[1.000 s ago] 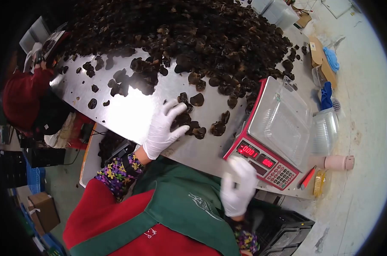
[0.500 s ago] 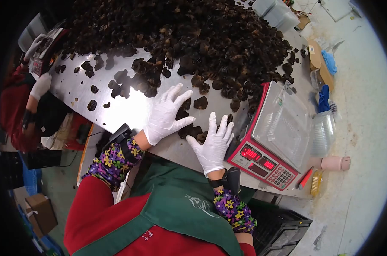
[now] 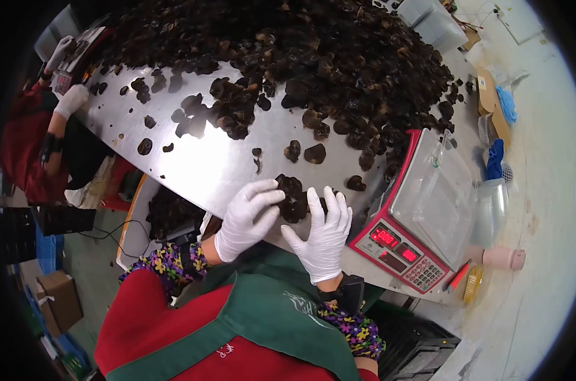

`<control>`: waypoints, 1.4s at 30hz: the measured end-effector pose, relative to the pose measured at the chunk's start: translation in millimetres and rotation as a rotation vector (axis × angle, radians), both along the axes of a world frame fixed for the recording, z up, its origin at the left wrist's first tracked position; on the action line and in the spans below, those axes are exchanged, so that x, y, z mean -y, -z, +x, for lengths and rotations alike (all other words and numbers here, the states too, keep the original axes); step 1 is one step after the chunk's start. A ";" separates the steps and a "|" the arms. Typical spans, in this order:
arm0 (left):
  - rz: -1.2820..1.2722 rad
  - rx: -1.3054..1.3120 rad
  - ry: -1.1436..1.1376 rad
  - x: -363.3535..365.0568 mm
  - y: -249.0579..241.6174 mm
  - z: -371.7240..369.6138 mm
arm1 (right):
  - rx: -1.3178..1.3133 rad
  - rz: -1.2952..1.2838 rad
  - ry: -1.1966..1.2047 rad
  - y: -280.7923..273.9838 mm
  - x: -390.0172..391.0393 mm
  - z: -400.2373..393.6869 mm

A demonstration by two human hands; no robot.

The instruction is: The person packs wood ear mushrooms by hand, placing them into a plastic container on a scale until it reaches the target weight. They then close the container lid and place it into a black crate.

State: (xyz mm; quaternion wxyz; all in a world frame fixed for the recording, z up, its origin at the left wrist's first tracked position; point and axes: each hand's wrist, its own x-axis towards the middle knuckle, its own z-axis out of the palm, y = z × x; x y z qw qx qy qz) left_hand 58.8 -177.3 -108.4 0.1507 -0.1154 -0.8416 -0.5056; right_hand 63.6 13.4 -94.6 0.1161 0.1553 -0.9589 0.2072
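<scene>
My left hand (image 3: 248, 220), in a white glove, rests at the table's near edge with its fingers curved and apart. Its fingertips are at the left side of a small clump of dark brown, mushroom-like pieces (image 3: 292, 204). On the clump's right side is my right hand (image 3: 322, 235), also gloved in white, with fingers spread. Neither hand visibly grips anything. Loose dark pieces, one of them round (image 3: 314, 153), lie beyond the hands on the metal table (image 3: 227, 166). To the right of my right hand stands a red scale (image 3: 405, 251) with a clear plastic container (image 3: 433, 190) on it.
A large heap of dark pieces (image 3: 281, 57) covers the table's far side. At the left, a co-worker's gloved hand (image 3: 72, 100) is by the table edge near another scale. Clear containers (image 3: 491, 209), a pink roll (image 3: 504, 258) and blue cloth (image 3: 495, 159) lie right of the scale.
My hands have come nearer the table's edge, and the loose pieces between them are now gathered in one clump. My left hand's fingers are more curved. The view has shifted slightly.
</scene>
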 end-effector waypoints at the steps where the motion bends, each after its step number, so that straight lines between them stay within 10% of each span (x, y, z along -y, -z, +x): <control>1: 0.016 -0.028 -0.070 3.4 2.6 -6.3 | 0.033 0.001 -0.013 -0.2 1.8 -0.7; 12: -0.584 -0.054 0.047 39.6 18.4 -57.2 | -0.015 0.069 -0.062 41.4 34.7 -37.0; 22: -0.739 -0.125 -0.670 136.5 3.9 15.6 | -0.176 0.031 -0.147 34.5 9.2 -13.7; 28: -0.188 -0.095 -0.238 51.4 -17.7 -40.4 | -0.142 0.015 -0.150 44.0 8.4 -9.5; 37: -0.734 -0.089 0.258 -33.7 13.0 -126.0 | -0.156 -0.020 -0.141 23.6 -3.0 4.4; 42: -0.321 -0.048 0.246 -67.3 0.3 -116.5 | -0.383 0.026 0.065 -94.2 -78.1 7.0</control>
